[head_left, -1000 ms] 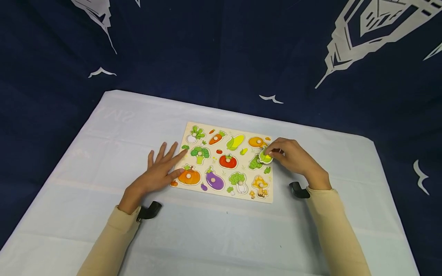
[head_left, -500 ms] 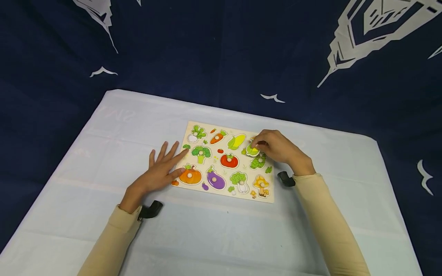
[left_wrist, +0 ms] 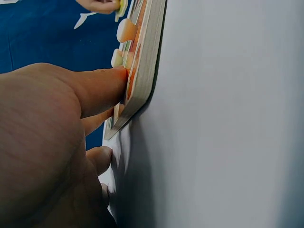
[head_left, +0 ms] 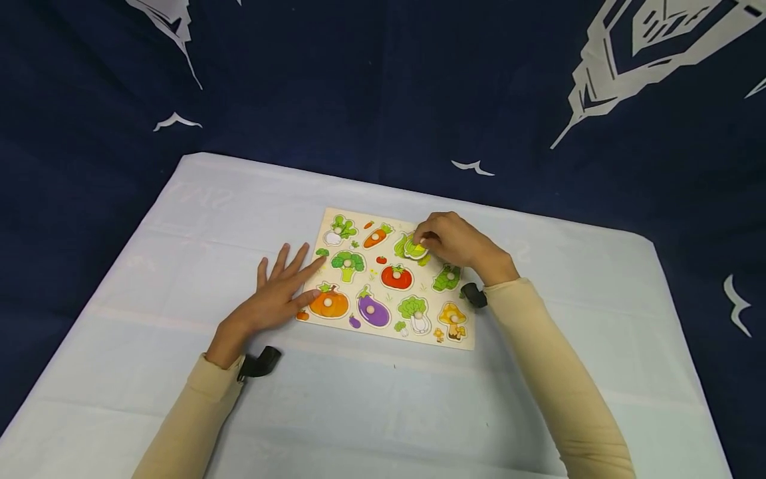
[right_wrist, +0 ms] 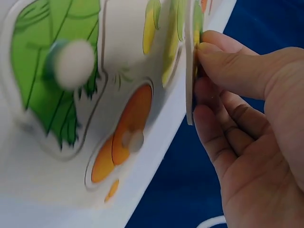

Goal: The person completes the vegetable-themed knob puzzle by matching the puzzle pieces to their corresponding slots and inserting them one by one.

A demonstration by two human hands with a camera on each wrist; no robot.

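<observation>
A wooden vegetable peg puzzle board (head_left: 383, 321) lies on the white table. My right hand (head_left: 457, 241) pinches a green-and-yellow corn puzzle piece (head_left: 414, 250), seemingly by its knob, over the corn picture in the board's back row. In the right wrist view the corn piece (right_wrist: 190, 71) stands nearly edge-on, tilted and apart from the board, thumb and fingers at its printed face. My left hand (head_left: 272, 299) lies with fingers spread at the board's left edge, thumb and index fingertips on it. The left wrist view shows the thumb (left_wrist: 102, 88) pressing near the board's corner.
Other knobbed pieces sit in the board, among them a tomato (head_left: 396, 277), an eggplant (head_left: 374, 310), a pumpkin (head_left: 328, 304) and a mushroom (head_left: 453, 320). A dark blue patterned cloth (head_left: 335, 86) hangs behind the table (head_left: 359, 412).
My right hand has carried the corn piece left and slightly back, from over the board's right edge to over the corn picture. My left hand has stayed in place.
</observation>
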